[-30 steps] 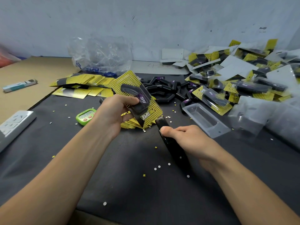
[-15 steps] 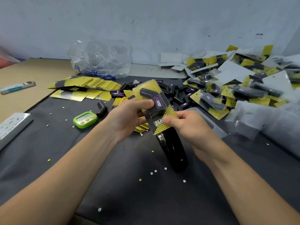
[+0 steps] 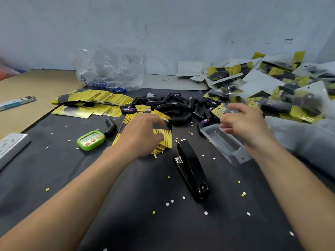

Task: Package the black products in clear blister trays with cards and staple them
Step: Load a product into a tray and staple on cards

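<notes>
While a large heap of finished packages (image 3: 272, 82) already lies at the far right of the black mat (image 3: 126, 205), treat the job as only part done. In the head view, a pile of loose black products (image 3: 174, 105) lies at the centre rear and a fanned row of yellow cards (image 3: 97, 96) lies at the left rear; neither supply looks near exhausted. Judge the present step as the start of a fresh unit, since neither hand holds an assembled package. For this unit you have yet to load a product, add a card and staple. Note the stapler (image 3: 190, 169), which lies untouched on the mat between your forearms, nose pointing away from you. Note the single empty blister tray (image 3: 221, 140), which lies cavity up just right of the stapler, with no product and no card in it. Your left hand (image 3: 141, 136) is extended, palm down, over the short card stack (image 3: 163, 134) in front of the product pile. Its fingers are loosely curved and rest on the top card, and no card is raised or pinched as far as can be seen. Your right hand (image 3: 244, 124) hovers over the far end of the tray, motion-blurred, with fingers spread and relaxed and nothing held.
</notes>
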